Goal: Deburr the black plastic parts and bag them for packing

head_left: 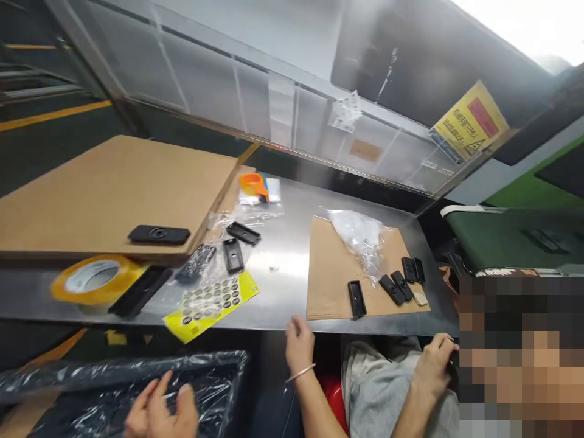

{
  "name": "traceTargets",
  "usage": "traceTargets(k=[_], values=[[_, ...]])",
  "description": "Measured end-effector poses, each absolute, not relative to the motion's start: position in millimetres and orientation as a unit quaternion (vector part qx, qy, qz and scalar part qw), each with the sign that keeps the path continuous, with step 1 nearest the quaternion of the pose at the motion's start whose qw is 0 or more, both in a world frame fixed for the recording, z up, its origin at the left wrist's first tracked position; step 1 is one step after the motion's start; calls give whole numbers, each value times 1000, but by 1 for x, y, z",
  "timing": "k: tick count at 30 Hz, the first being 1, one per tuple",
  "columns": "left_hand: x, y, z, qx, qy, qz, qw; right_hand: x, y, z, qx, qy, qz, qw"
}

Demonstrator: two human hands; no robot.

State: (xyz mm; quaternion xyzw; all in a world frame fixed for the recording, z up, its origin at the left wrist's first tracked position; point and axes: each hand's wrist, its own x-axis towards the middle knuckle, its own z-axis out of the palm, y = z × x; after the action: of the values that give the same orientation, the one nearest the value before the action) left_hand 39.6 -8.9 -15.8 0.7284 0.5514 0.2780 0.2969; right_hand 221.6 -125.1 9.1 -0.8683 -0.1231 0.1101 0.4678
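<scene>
My left hand (162, 410) is low at the left of the head view. It is raised over a black plastic-lined container (205, 389), thumb and fingers apart, with nothing visible between them. My right hand does not show. Above on the metal table lie a yellow sticker sheet (212, 304) with round dark labels, a roll of yellow tape (93, 278) and a long black piece (140, 291). Two black rectangular parts (233, 255) lie beside clear plastic bags. Another black part (159, 235) rests on a stack of cardboard (114, 188).
At the right sits a person in grey, one hand (300, 340) by the table edge, the other (433, 365) farther right. A brown sheet (331, 267) holds a plastic bag (358, 231) and several black parts (356, 298). An orange tape dispenser (254, 184) lies at the back.
</scene>
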Motion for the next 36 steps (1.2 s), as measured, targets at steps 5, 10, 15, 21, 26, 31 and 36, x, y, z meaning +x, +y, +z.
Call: traceTargets(k=[5, 10, 15, 21, 26, 31, 36], values=[[165, -22, 10, 792, 382, 277, 388, 321, -173, 4, -910, 37, 17, 412], [260, -35, 3, 684, 342, 104, 636, 364, -218, -15, -937, 156, -16, 313], [327, -57, -4, 602, 326, -38, 728, 360, -218, -15, -947, 148, 3, 284], [367, -75, 35, 440, 282, -139, 841, 352, -181, 44, -936, 48, 40, 347], [388, -52, 78, 172, 334, -187, 908, 357, -162, 94, -828, -26, 145, 542], [399, -32, 102, 137, 366, -177, 903, 365, -157, 109, -712, 13, 198, 674], [400, -25, 116, 174, 377, -165, 895, 367, -147, 117, -675, 39, 213, 706]])
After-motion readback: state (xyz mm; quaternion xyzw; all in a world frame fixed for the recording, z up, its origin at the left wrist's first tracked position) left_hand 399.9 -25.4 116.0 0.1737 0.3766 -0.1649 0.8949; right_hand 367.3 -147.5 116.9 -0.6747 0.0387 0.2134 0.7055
